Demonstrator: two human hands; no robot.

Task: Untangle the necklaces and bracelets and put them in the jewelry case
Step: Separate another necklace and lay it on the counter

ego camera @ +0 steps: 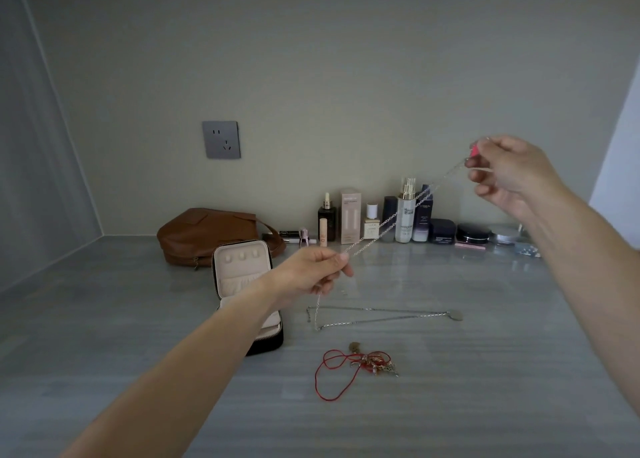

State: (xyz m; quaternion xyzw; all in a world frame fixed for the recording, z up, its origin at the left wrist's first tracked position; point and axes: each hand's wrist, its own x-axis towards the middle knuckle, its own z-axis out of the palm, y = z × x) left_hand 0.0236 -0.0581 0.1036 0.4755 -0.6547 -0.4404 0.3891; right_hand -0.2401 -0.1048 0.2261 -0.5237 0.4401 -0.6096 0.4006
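Observation:
A silver chain necklace (398, 220) is stretched in the air between my two hands. My left hand (311, 270) pinches its lower end above the table, and a tail of chain hangs from it down to the surface. My right hand (509, 173) holds the upper end high at the right, with a small pink piece (474, 151) at the fingertips. Flat on the table lies a second silver necklace (381, 315) with a round pendant (456, 315). A tangle of red cord bracelets (349, 367) with charms sits nearer me. The open jewelry case (242, 270) stands at the left, partly hidden by my left forearm.
A brown leather bag (204, 232) lies behind the case. A row of cosmetic bottles and jars (405, 218) lines the back wall. A grey wall socket (221, 139) is above the bag. The grey table (485, 371) spreads out in front.

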